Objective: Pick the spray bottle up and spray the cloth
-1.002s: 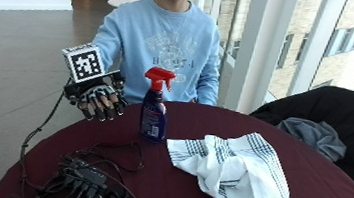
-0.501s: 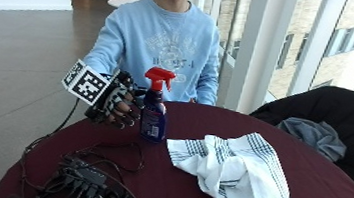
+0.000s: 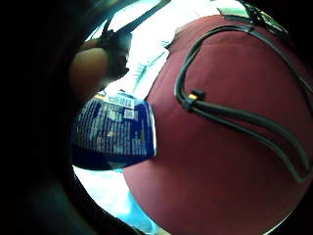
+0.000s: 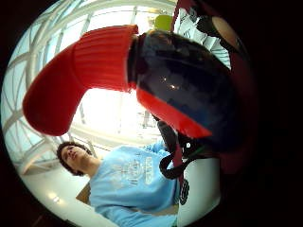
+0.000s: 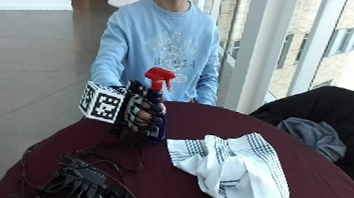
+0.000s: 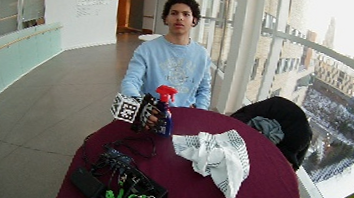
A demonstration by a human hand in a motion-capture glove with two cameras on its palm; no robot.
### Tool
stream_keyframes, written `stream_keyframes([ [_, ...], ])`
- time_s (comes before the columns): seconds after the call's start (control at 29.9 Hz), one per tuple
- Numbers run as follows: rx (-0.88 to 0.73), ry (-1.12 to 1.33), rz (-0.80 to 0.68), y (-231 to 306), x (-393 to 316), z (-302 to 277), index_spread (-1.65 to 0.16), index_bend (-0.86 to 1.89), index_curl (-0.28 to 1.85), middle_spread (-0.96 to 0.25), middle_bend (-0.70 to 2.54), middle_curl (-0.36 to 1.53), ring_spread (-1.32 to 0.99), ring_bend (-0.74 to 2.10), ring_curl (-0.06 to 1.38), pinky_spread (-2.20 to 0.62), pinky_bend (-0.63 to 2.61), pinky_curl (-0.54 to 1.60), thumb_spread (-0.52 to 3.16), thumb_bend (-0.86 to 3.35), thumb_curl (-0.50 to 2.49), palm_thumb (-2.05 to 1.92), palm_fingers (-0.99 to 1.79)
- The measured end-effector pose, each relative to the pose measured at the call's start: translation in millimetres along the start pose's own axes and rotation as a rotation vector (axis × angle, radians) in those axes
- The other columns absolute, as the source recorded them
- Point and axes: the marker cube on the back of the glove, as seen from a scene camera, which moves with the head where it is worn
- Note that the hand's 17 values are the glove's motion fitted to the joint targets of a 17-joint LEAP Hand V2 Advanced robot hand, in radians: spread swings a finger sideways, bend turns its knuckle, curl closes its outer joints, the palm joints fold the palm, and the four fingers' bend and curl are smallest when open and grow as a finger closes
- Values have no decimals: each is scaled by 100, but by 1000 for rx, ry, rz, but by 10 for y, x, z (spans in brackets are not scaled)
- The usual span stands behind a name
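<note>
A blue spray bottle (image 5: 157, 112) with a red trigger head (image 5: 159, 77) stands on the dark red round table (image 5: 173, 189), near its far left edge. My gloved right hand (image 5: 140, 113) grips the bottle's body, fingers wrapped round it. In the thumb side palm view the red head (image 4: 80, 75) and the dark bottle neck (image 4: 189, 90) fill the picture; the little finger side palm view shows the bottle's labelled base (image 3: 115, 132) at the tabletop (image 3: 225, 161). A white cloth with dark stripes (image 5: 235, 171) lies crumpled to the right of the bottle.
Black cables and a box of electronics (image 5: 87, 182) lie at the table's front left. A black chair with a grey garment (image 5: 314, 134) stands behind the table's right side. A cable (image 3: 230, 115) runs across the tabletop near the hand.
My hand has moved right from beside the bottle and closed its fingers round the bottle's body. The bottle and the cloth have stayed where they were.
</note>
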Motion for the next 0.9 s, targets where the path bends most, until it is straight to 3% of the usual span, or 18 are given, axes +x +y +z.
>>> stream_keyframes([
  [0.2,63,-140,-61,-49,25,160,-33,13,26,-7,24,38,-4,32,32,20,25,33,106,5,32,76,79],
  [0.43,108,-143,-80,-105,-12,186,-31,12,27,-9,23,39,-7,45,36,19,19,31,101,10,40,93,99],
  [0.67,66,-163,-99,-160,-78,210,-29,13,30,-9,18,39,-8,42,37,18,26,35,90,9,47,102,95],
  [0.9,-4,-97,-29,-462,-343,93,-28,11,30,-9,19,40,-7,43,37,19,27,36,84,5,51,103,98],
])
